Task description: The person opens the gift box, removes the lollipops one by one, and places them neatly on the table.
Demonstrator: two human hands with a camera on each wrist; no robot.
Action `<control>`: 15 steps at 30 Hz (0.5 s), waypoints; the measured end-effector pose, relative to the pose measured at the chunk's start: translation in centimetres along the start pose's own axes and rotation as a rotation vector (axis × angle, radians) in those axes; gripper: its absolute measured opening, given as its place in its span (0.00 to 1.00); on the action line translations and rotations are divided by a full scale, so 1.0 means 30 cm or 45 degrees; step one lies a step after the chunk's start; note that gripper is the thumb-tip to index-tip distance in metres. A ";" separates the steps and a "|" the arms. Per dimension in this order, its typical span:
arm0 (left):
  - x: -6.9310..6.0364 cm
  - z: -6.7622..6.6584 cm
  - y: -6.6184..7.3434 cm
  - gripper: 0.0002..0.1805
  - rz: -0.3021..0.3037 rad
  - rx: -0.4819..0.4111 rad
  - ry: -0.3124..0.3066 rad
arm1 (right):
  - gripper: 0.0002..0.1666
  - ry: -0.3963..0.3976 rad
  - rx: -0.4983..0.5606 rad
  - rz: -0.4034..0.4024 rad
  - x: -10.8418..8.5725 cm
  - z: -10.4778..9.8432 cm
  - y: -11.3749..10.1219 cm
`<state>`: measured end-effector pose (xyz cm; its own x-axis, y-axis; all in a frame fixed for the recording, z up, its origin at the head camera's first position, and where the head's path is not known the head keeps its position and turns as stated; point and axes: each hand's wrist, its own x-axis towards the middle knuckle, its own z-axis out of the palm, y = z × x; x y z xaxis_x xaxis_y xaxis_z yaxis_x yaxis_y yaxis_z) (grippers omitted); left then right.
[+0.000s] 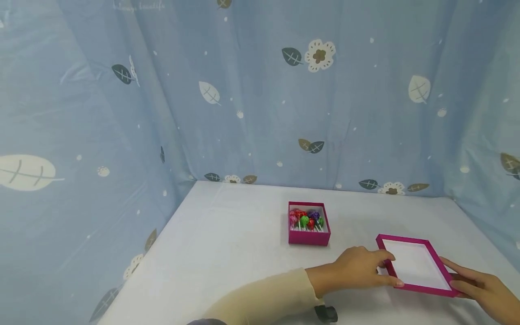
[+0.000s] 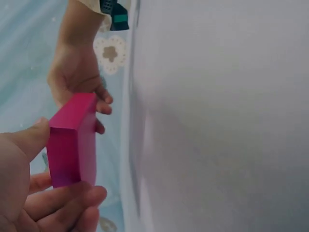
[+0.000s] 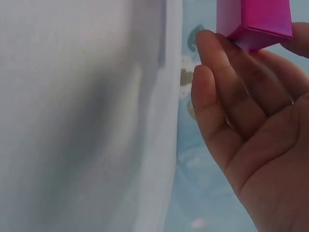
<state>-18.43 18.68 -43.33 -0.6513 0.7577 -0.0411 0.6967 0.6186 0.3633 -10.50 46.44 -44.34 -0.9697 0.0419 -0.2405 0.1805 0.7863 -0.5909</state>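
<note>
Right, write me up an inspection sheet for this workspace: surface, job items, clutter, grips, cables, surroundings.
Surface: white table; no spill visible.
Job items: one shallow pink tray, white inside, nothing seen in it.
Clutter: nothing loose seen; an open pink box with lollipops in it stands apart from the tray, farther back.
Grips: left grip holds the tray's left side near the front corner; right grip holds its right side.
Cables: nothing seen; a black gadget shows by the left sleeve.
Surroundings: blue curtain with leaves and flowers, behind the table and along both sides.
</note>
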 end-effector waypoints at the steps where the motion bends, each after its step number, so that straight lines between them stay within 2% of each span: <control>1: 0.007 0.006 0.007 0.28 -0.004 0.008 -0.003 | 0.39 -0.012 -0.001 0.011 -0.002 0.000 0.012; 6: 0.051 0.030 0.038 0.28 -0.006 0.070 -0.008 | 0.44 -0.025 0.011 0.091 0.007 0.003 0.075; 12: 0.096 0.039 0.055 0.28 0.021 0.115 -0.128 | 0.45 -0.050 -0.008 0.121 0.026 0.006 0.126; 15: 0.105 0.047 0.056 0.28 0.038 0.143 -0.152 | 0.48 -0.056 -0.041 0.145 0.024 0.003 0.132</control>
<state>-18.90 22.40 -44.16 -0.5941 0.7913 -0.1445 0.7489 0.6096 0.2599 -10.46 49.51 -46.92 -0.9350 0.1057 -0.3387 0.2832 0.7973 -0.5330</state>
